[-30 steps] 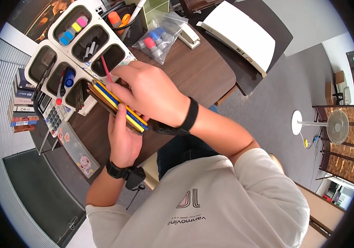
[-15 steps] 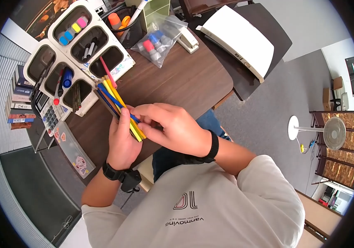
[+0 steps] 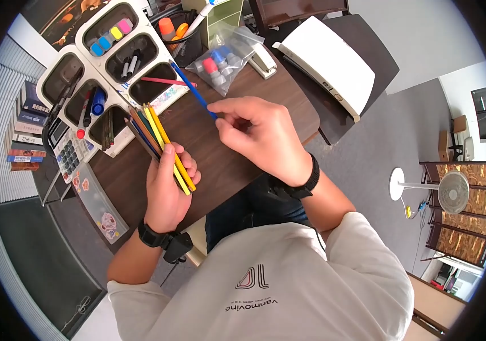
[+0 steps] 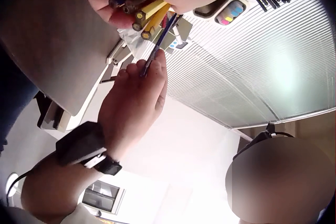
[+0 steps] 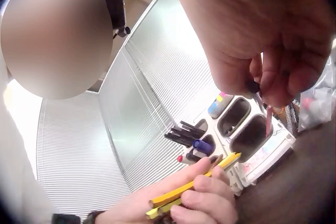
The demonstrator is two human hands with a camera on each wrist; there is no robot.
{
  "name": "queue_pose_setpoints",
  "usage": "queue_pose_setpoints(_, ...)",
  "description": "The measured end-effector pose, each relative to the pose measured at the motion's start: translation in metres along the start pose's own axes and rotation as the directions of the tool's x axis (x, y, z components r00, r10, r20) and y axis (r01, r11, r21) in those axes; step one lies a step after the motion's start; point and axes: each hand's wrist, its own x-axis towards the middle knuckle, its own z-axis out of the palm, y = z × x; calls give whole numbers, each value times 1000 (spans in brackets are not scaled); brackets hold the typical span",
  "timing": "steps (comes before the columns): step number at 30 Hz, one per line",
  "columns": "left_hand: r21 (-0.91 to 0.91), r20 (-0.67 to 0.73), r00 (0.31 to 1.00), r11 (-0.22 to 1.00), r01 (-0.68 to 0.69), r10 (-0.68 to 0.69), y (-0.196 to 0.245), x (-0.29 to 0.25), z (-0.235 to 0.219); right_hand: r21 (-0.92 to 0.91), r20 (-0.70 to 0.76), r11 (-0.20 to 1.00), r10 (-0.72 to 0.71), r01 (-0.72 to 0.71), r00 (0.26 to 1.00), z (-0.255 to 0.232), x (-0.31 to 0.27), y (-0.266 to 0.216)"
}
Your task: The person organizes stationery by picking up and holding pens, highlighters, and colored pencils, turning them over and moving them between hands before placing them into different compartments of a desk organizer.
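Note:
In the head view my left hand [image 3: 164,190] grips a bundle of colored pencils [image 3: 151,128], with yellow, brown and dark blue ones among them, tips toward the organizer. Their flat ends show below my fingers in the left wrist view. My right hand [image 3: 268,133] pinches one blue pencil [image 3: 194,91] near its end, apart from the bundle. This pencil slants up toward a white desk organizer [image 3: 102,74] with several compartments. A pink pencil [image 3: 163,80] leans out of the organizer's nearest right compartment, its end over the rim.
Markers [image 3: 98,102] and several highlighters [image 3: 112,35] stand in other compartments. Behind are a black mesh cup [image 3: 189,48], a clear bag of small bottles [image 3: 220,65] and a stapler [image 3: 264,61]. A calculator [image 3: 68,156] lies at the left, and a white machine [image 3: 331,59] stands at the right.
My right hand left the pink pencil in the compartment, came back to the bundle, then drew out the blue pencil and moved up and right with it. The left hand keeps its bundle.

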Motion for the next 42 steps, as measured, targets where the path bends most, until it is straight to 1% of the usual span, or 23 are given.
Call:
queue_pose_setpoints(5,-13,-42,999,1000,-12,12,2,2,1,149,93,988,34,-47,995,13,6,-7)
queue_pose_setpoints(6,-17,-50,999,1000,-13,12,2,2,1,149,92,988,33,-47,995,16,6,-10)
queue_pose_setpoints(8,-15,-58,998,1000,-13,12,2,2,0,146,159,983,90,-113,983,21,8,-14)
queue_pose_setpoints(9,-15,-67,998,1000,-13,12,2,2,0,118,165,990,60,-80,985,23,13,-13)
queue_pose_setpoints(13,-28,-45,999,999,-15,14,2,2,-3,129,157,991,13,-34,987,24,27,-26)
queue_pose_setpoints(15,-66,-29,999,998,-19,17,3,3,-6,47,213,999,-1,-9,977,17,25,-30)
queue_pose_setpoints(16,-70,-28,999,997,-24,22,3,2,-6,44,216,999,-5,-4,976,14,22,-30)
queue_pose_setpoints(18,-50,-39,999,998,-32,30,4,2,-4,1,204,996,92,-95,974,11,18,-30)
queue_pose_setpoints(20,-56,-43,999,998,-30,28,3,2,-5,-8,198,997,81,-81,977,18,23,-25)
queue_pose_setpoints(23,-36,-47,999,999,-20,18,2,1,-2,35,158,999,-16,11,987,38,45,-14)
queue_pose_setpoints(24,-27,-56,998,999,-25,23,3,1,-1,35,152,999,-19,13,988,43,50,-14)
queue_pose_setpoints(27,-21,-56,998,999,-41,40,3,3,-3,119,18,993,-25,23,1000,52,55,-16)
queue_pose_setpoints(28,-27,-59,997,999,-47,45,5,4,-3,118,24,993,-30,27,999,52,55,-13)
queue_pose_setpoints(29,-20,-60,997,999,-50,49,6,4,-2,2,-60,992,-123,123,991,52,55,-7)
queue_pose_setpoints(30,-13,-61,997,999,-51,50,6,5,-3,-121,-132,971,-223,207,966,52,53,0)
queue_pose_setpoints(31,-18,-64,997,999,-51,50,5,5,-4,-226,-127,941,-286,253,950,52,56,6)
queue_pose_setpoints(32,-20,-56,997,999,-46,45,5,6,-6,-227,-125,941,-285,252,950,53,55,9)
queue_pose_setpoints(34,-18,-45,998,999,-36,35,5,6,-6,61,-13,985,-159,160,987,55,52,8)
queue_pose_setpoints(35,-16,-42,998,999,-39,38,5,5,-6,61,-16,985,-158,159,987,58,50,9)
queue_pose_setpoints(37,-15,-39,998,999,-45,44,6,6,-5,19,1,974,-227,227,974,65,47,11)
queue_pose_setpoints(38,-23,-18,999,999,-32,32,6,8,-7,20,2,973,-229,229,973,65,45,10)
queue_pose_setpoints(40,-33,1,1000,999,-21,21,6,9,-9,96,103,984,-158,148,982,65,42,3)
queue_pose_setpoints(42,-46,16,999,998,-51,51,6,10,-10,114,88,981,-166,156,982,66,42,2)
